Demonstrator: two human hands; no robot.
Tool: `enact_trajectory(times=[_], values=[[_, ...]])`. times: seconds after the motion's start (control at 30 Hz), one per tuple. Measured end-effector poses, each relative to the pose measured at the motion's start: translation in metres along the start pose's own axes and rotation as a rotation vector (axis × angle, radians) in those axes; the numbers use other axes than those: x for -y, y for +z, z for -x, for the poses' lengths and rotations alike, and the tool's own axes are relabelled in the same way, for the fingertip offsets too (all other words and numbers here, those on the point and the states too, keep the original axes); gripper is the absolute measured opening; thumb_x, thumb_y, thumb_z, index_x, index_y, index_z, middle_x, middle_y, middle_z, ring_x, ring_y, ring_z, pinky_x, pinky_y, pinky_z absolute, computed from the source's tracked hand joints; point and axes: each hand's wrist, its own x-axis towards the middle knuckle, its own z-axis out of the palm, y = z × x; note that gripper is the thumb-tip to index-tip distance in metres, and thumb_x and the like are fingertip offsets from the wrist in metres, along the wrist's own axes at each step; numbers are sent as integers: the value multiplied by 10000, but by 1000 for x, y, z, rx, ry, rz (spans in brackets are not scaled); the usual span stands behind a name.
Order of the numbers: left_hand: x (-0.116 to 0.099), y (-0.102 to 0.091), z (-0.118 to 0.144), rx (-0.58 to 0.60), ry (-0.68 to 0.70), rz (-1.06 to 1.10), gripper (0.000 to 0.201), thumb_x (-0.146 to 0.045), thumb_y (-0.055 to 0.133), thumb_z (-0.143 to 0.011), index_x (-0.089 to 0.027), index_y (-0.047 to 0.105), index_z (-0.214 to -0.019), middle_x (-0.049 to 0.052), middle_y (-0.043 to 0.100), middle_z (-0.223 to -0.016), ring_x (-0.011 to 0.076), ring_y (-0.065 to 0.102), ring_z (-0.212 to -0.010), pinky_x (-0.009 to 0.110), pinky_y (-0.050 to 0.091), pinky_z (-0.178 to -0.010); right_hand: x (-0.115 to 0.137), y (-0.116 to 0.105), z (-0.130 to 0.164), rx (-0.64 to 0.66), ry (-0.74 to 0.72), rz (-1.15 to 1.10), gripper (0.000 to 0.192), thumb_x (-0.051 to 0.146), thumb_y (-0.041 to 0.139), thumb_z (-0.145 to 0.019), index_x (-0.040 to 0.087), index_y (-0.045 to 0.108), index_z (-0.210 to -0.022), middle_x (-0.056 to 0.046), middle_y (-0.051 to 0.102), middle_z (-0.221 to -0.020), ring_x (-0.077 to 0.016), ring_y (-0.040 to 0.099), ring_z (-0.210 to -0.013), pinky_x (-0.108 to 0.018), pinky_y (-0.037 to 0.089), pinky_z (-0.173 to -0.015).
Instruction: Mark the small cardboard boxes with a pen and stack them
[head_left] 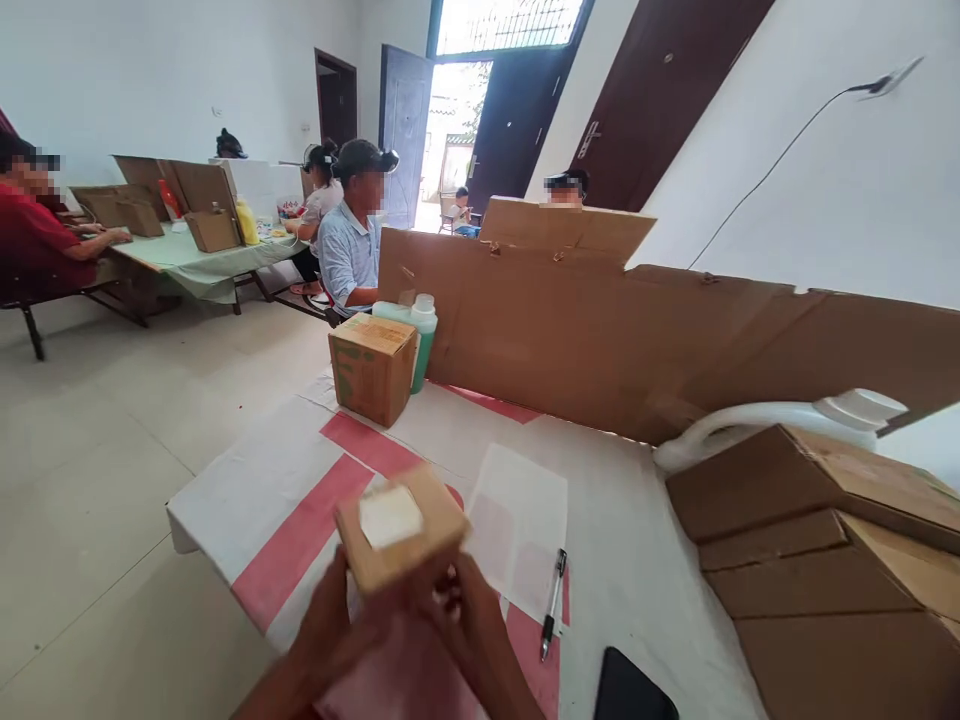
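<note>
Both my hands hold up a small cardboard box (400, 530) with a white label on its top face, just above the near edge of the table (247, 490). My left hand (330, 625) grips its lower left side. My right hand (463, 612) grips the lower right side, fingers curled under the box. A sheet of white paper (517, 525) lies on the table right behind the box, and a pen (553, 603) lies beside my right hand.
A closed brown carton (372, 367) and a green bottle (421, 335) stand at the table's far left. A cardboard partition (600, 330) lines the back. Large cardboard boxes (817, 560), a white jug (780, 420) and a black phone (634, 690) sit right. Several people sit at tables beyond.
</note>
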Motion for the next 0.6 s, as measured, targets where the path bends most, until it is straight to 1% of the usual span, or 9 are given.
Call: enact_trajectory(times=[0.03, 0.07, 0.13, 0.2, 0.27, 0.37, 0.43, 0.5, 0.6], values=[[-8, -13, -15, -65, -14, -58, 810, -514, 851, -720, -296, 496, -1414, 135, 676, -1344, 419, 620, -1252, 622, 508, -1042, 11, 5, -20, -10, -38, 6, 399, 363, 774, -815, 282, 704, -1199, -62, 699, -1015, -255, 653, -844, -408, 558, -780], [-16, -27, -31, -187, -15, -119, 756, -508, 853, -715, -265, 524, -1351, 130, 696, -1287, 397, 637, -1223, 595, 522, -1025, 21, 10, -41, 13, -59, -42, 459, 371, 758, -833, 280, 673, -1275, -82, 695, -1146, -255, 665, -918, -419, 559, -843], [-31, -56, -65, -349, -7, -142, 660, -530, 838, -706, -227, 542, -1212, 113, 709, -1191, 339, 684, -1120, 526, 567, -959, 37, 20, -82, -4, -80, -119, 411, 378, 694, -883, 277, 667, -1280, -96, 659, -1297, -254, 656, -1022, -426, 551, -896], [-37, -80, -95, -461, -7, -128, 627, -564, 815, -703, -221, 523, -1139, 96, 692, -1160, 283, 709, -1025, 452, 602, -872, 44, 33, -114, -6, -83, -149, 321, 362, 648, -909, 269, 698, -1212, -91, 662, -1295, -245, 649, -1024, -435, 541, -916], [-34, -93, -116, -560, -38, -145, 640, -587, 803, -702, -220, 492, -1123, 100, 667, -1151, 268, 712, -966, 443, 605, -818, 44, 50, -134, 25, -90, -152, 270, 329, 660, -890, 262, 726, -1143, -82, 692, -1223, -243, 647, -1006, -443, 532, -928], [-20, -90, -136, -658, -97, -207, 679, -600, 805, -694, -212, 447, -1121, 127, 634, -1126, 313, 692, -955, 529, 574, -831, 36, 76, -148, 81, -112, -160, 370, 300, 730, -829, 276, 717, -1197, -84, 675, -1281, -275, 625, -1120, -450, 526, -945], [-12, -82, -145, -612, -89, -215, 668, -592, 801, -700, -212, 446, -1120, 125, 631, -1118, 327, 680, -975, 542, 563, -847, 30, 87, -155, 79, -121, -159, 519, 313, 749, -821, 298, 645, -1330, -92, 588, -1424, -297, 563, -1256, -459, 513, -983], [-7, -79, -153, -458, -28, -184, 648, -544, 816, -693, -212, 481, -1136, 108, 652, -1127, 313, 677, -1016, 498, 571, -867, 26, 89, -164, 58, -130, -146, 617, 326, 742, -830, 309, 565, -1420, -94, 485, -1529, -304, 494, -1348, -465, 494, -1024], [-3, -90, -175, -209, 95, -110, 741, -416, 851, -630, -212, 523, -1262, 96, 657, -1255, 291, 643, -1168, 439, 551, -981, 21, 82, -182, 64, -155, -96, 639, 304, 736, -808, 293, 556, -1421, -100, 530, -1481, -309, 510, -1326, -470, 502, -1020]])
